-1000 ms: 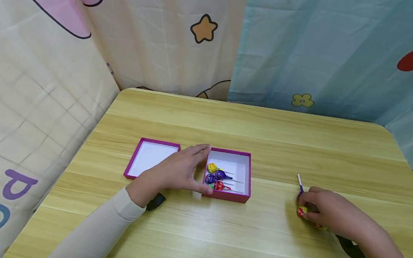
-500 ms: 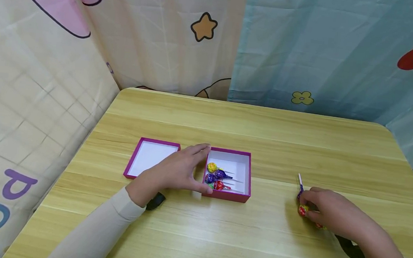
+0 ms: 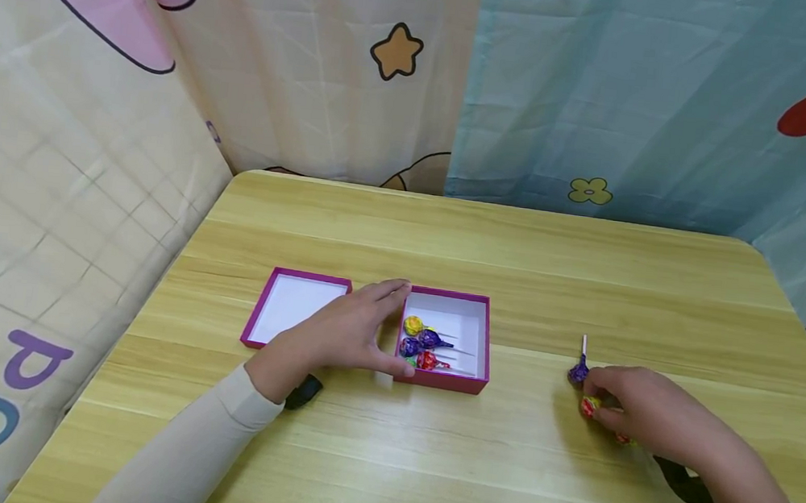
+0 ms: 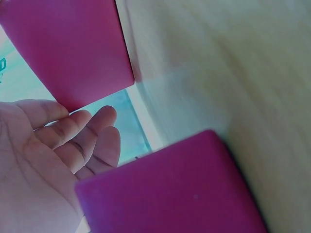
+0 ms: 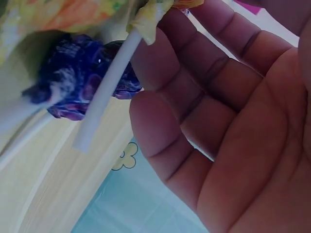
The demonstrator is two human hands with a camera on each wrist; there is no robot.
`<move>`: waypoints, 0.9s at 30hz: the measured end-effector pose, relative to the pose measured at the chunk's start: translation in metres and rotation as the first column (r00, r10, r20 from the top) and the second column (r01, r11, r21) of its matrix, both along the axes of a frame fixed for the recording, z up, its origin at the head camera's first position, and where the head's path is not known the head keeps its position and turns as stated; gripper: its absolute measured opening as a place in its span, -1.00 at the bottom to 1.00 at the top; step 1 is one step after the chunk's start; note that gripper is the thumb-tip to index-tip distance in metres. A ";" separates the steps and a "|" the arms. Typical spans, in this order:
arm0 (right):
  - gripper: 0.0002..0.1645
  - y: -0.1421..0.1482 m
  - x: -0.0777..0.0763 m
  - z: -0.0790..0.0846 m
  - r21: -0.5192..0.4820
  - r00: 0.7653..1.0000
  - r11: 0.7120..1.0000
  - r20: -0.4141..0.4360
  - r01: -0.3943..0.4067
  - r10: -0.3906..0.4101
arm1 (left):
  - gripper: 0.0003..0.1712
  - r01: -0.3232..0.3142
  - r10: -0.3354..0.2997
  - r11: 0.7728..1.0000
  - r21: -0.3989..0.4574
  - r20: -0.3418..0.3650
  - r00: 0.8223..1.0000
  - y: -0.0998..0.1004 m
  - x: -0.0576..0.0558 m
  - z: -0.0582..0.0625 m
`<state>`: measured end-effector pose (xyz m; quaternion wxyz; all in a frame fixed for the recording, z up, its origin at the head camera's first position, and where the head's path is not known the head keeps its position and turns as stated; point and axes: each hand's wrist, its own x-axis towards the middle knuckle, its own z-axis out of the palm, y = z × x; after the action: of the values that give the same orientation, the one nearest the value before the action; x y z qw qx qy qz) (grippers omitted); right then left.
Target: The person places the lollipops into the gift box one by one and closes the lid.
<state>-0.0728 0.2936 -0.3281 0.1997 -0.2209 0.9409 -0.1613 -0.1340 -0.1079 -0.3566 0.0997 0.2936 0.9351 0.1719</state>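
Observation:
With thumb at the near corner and fingertips at the far corner, my left hand [image 3: 348, 323] holds the left side of an open magenta box [image 3: 445, 382]. Inside lie several wrapped lollipops [image 3: 428, 340], yellow, purple and red, heads to the left. At right, the fingers of my right hand [image 3: 657, 414] pinch a red-and-yellow lollipop [image 3: 589, 407]; its yellow wrapper neck [image 5: 148, 19] and white stick show in the right wrist view. A purple lollipop [image 3: 578, 372] lies just beyond the fingertips, stick pointing away. Another red-yellow lollipop [image 3: 623, 439] is mostly hidden beneath the right hand.
The box's lid [image 3: 296, 306], white inside with a magenta rim, lies on the wooden table [image 3: 513, 473] left of the box, partly behind my left hand. Printed curtains [image 3: 571, 98] hang behind the table and at both sides.
The purple lollipop has shifted slightly left, its head now showing clear of the right fingertips and its stick more upright in view. The left hand and the box stay as they were.

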 end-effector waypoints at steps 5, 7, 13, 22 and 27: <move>-0.78 -0.001 -0.002 0.005 -0.039 1.000 0.999 0.018 -0.007 0.008 | 0.46 0.000 0.000 1.000 0.004 -0.008 1.000 -0.001 0.000 0.000; -0.78 -0.001 -0.004 0.006 -0.050 1.000 0.999 0.014 -0.020 0.021 | 0.46 0.000 0.000 1.000 0.004 -0.010 1.000 -0.001 0.000 0.000; -0.80 -0.002 -0.009 0.011 -0.048 0.997 0.997 -0.034 -0.065 0.063 | 0.45 0.014 -0.014 1.000 0.011 -0.014 1.000 -0.001 0.000 -0.001; -0.77 -0.011 -0.025 0.026 -0.099 0.988 0.984 -0.050 -0.147 0.143 | 0.47 0.019 -0.018 1.000 0.010 -0.026 0.999 -0.002 0.000 -0.001; -0.81 -0.020 -0.036 0.033 -0.111 0.984 0.978 -0.026 -0.177 0.175 | 0.46 0.027 -0.027 1.000 0.010 -0.028 0.999 -0.002 0.001 -0.001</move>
<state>-0.1087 0.2738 -0.2946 0.1927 -0.3157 0.9086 -0.1939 -0.1332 -0.1101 -0.3574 0.0874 0.3089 0.9315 0.1712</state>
